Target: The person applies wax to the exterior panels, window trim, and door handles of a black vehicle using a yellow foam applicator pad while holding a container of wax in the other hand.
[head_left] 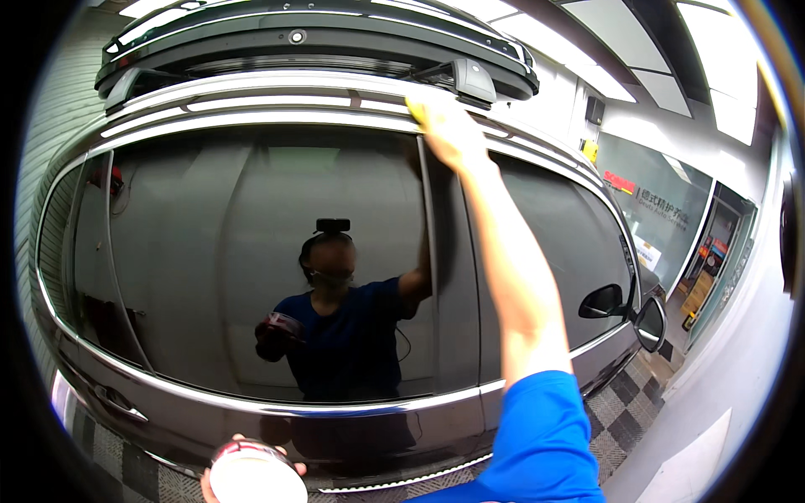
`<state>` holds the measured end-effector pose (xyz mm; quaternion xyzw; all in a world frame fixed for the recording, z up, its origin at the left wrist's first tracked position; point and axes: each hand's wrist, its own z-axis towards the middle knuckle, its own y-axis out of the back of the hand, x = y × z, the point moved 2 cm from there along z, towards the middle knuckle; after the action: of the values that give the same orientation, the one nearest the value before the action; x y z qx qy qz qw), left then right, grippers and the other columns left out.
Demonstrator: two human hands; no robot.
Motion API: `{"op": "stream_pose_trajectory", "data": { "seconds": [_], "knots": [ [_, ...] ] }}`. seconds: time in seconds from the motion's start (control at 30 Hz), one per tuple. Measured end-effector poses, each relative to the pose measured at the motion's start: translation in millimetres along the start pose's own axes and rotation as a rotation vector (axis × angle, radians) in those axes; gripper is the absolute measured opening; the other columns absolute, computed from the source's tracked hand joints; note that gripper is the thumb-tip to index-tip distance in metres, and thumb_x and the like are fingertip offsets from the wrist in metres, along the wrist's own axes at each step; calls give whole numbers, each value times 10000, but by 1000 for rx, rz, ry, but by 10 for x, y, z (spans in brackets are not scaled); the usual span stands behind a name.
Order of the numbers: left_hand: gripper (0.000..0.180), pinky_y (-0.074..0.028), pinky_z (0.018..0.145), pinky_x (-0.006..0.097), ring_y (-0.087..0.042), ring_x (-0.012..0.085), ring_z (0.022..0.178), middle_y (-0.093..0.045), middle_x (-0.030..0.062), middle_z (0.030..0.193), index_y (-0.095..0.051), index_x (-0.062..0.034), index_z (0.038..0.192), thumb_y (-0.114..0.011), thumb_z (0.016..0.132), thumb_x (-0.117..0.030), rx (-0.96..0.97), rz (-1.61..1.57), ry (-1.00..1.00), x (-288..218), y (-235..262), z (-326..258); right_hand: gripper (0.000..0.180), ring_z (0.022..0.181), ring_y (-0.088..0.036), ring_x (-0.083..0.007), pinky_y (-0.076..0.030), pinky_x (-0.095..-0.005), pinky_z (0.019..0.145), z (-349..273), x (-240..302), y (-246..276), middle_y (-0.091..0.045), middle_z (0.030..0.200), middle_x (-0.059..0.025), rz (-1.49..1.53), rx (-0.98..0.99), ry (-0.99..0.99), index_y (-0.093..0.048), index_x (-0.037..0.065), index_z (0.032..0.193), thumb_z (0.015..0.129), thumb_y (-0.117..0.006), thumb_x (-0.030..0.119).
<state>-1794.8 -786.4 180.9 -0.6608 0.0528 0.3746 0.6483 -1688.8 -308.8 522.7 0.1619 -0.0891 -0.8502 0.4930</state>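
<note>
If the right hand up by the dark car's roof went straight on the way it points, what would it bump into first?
Probably the long, shiny silver roof rail just beyond the right hand, though depth is unclear from this view.

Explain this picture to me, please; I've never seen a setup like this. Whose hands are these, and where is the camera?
There is no robot here: these are a person's bare hands. The single picture comes from a wide fisheye camera on their head, so straight edges bend. The right hand reaches up to the roof edge of a dark car, with a yellow piece at its fingers; its exact kind is unclear. The left hand, low down, holds a round container, pale side showing. A black roof box is mounted above. The figure in the window is a reflection.
</note>
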Motion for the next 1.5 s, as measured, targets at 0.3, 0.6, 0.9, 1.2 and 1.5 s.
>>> {"op": "stream_pose_trajectory", "data": {
  "seconds": [0.3,0.6,0.9,1.2,1.5],
  "knots": [
    [517,-437,1035,691,-528,497,1242,-545,281,1369,-491,-42,1427,-454,1000,-331,-78,-90,-6,-190,-11,216,322,891,-683,-345,-518,-468,810,-35,-94,15,-716,872,-160,-255,-106,-66,-726,82,844,962,-550,324],
    [583,-387,1076,695,-437,481,1353,-473,277,1460,-469,-57,1465,-423,989,-389,-47,-30,-2,-339,168,340,486,1195,-601,-360,-460,-467,1004,-636,-1556,785,-641,1285,-169,-351,127,-479,-649,112,1263,1041,-387,457],
    [725,-515,821,747,-543,607,1158,-553,274,1346,-533,-205,1400,-566,857,-684,56,126,-111,-221,154,778,324,985,-657,-368,-498,-490,866,265,793,-375,-709,999,-170,-63,-7,72,-719,121,987,944,-514,367],
    [803,-480,882,766,-494,596,1240,-486,264,1438,-422,-201,1499,-517,886,-710,-213,-633,-34,-995,824,677,394,951,-694,-358,-529,-474,848,-136,-578,220,-723,1018,-137,-369,94,-555,-707,89,1095,1018,-431,359],
    [688,-502,824,780,-490,613,1228,-494,293,1392,-391,-230,1511,-569,941,-572,102,-206,-92,-2316,1469,514,397,987,-661,-397,-499,-505,882,184,602,-594,-694,1048,-187,-290,-68,-180,-656,75,1103,1031,-459,412]
  ]
}}
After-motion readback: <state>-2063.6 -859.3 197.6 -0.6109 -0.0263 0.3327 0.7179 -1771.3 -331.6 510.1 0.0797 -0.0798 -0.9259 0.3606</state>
